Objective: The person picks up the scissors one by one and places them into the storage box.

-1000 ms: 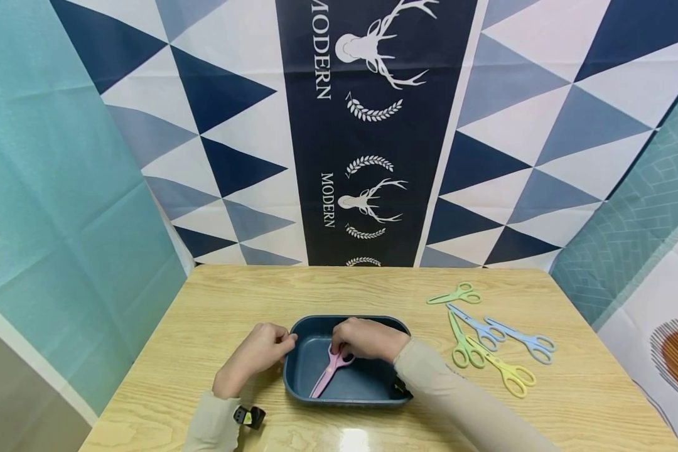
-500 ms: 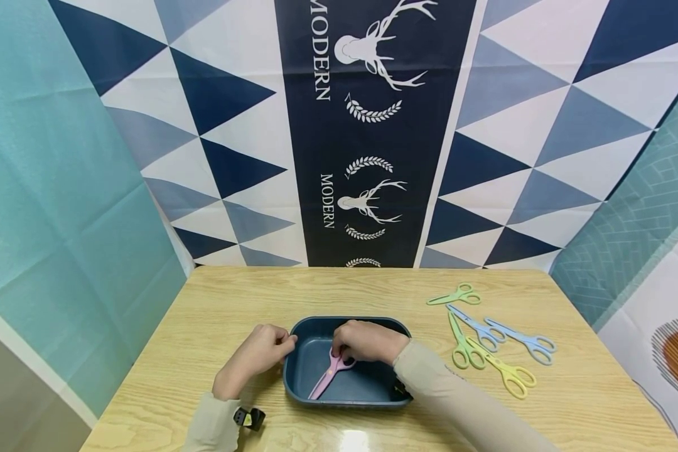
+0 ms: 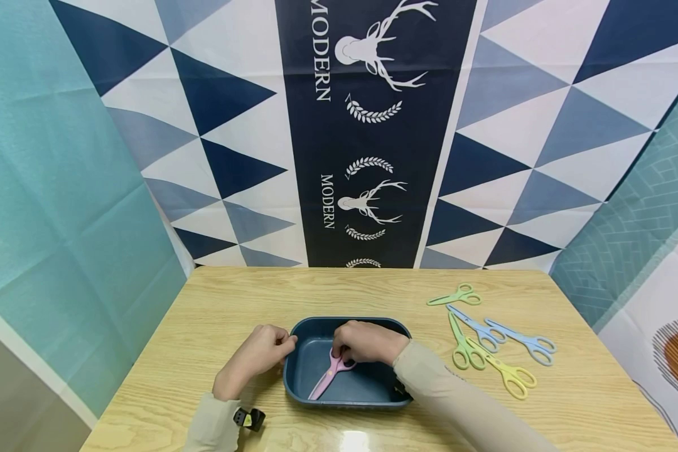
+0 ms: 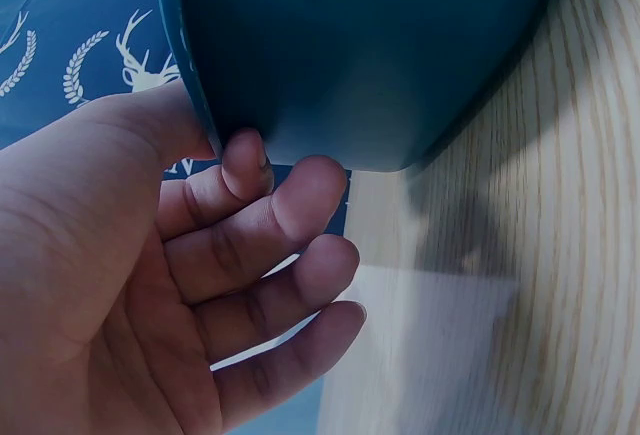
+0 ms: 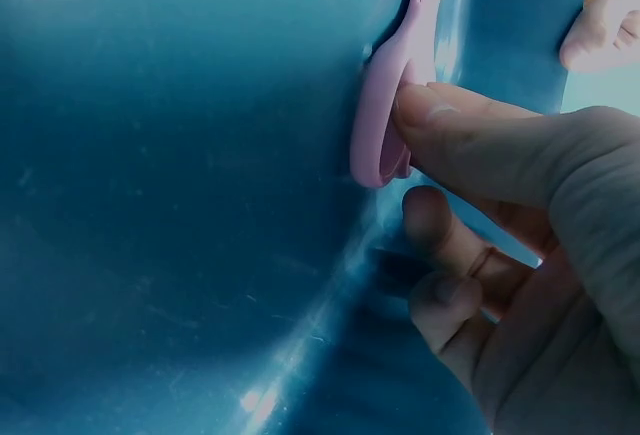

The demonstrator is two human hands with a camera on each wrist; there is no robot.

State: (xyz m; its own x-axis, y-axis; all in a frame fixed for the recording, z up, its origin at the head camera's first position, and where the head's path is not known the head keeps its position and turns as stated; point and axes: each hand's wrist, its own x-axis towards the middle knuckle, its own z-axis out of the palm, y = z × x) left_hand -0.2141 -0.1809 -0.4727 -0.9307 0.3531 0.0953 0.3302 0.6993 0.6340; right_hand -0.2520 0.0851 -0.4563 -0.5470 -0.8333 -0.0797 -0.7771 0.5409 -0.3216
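A dark blue rectangular bin (image 3: 373, 392) stands on the wooden table. My left hand (image 3: 265, 348) is at its left end; in the left wrist view the thumb and index finger pinch the bin's rim (image 4: 190, 75), the other fingers loosely bent outside the wall. Inside the bin my right hand (image 3: 367, 341) pinches pink scissors (image 3: 329, 376) by one handle loop. Their blades point toward the bin's near left corner. The right wrist view shows thumb and forefinger on the pink loop (image 5: 372, 135), low over the bin's floor; part of the handles is hidden by the fingers.
To the right of the bin lie several more scissors: green scissors (image 3: 462, 295) at the back, blue scissors (image 3: 533, 344), and yellow scissors (image 3: 505, 370) at the front. A patterned cloth (image 3: 367, 144) hangs behind the table's far edge, with a teal cloth (image 3: 62, 207) on the left.
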